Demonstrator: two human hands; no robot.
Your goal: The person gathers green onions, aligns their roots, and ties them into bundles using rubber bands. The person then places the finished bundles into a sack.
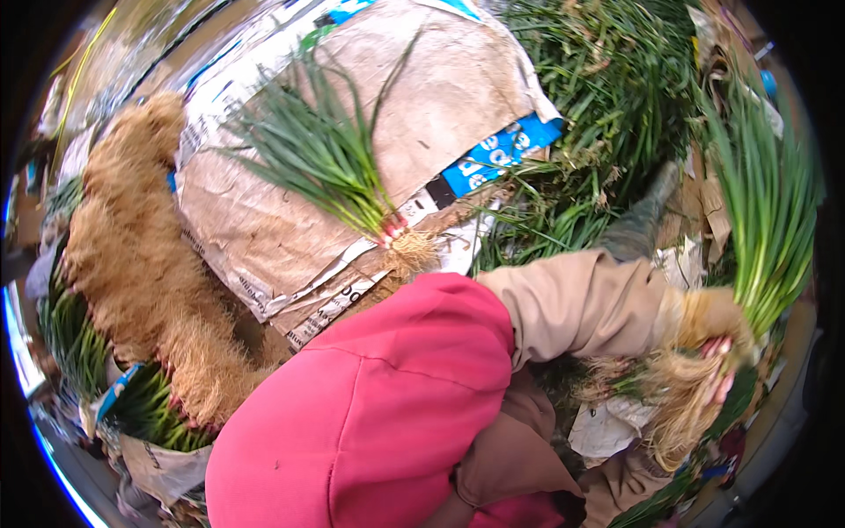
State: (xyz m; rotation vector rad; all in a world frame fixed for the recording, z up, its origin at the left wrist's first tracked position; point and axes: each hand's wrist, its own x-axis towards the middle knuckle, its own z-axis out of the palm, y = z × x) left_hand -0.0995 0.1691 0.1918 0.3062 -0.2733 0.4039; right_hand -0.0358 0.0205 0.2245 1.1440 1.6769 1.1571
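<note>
My left hand (719, 320), in a soiled yellowish covering, is at the far right at the end of a beige sleeve. It grips a bunch of green onions (766, 224) near the bulbs. The long leaves stand upward, and the pale stringy roots (686, 409) hang below the hand. What looks like my other sleeve (627, 485) shows at the lower right; my right hand itself cannot be made out. A smaller bunch of green onions (370, 191) lies on a flattened paper sack (455, 72), roots toward me.
Rows of bundled green onions with thick tan roots (145, 251) line the left side. Loose green leaves (607, 79) are heaped at the upper right. A paper sack (165, 468) with onions stands at the lower left. My pink garment (370, 409) fills the bottom middle.
</note>
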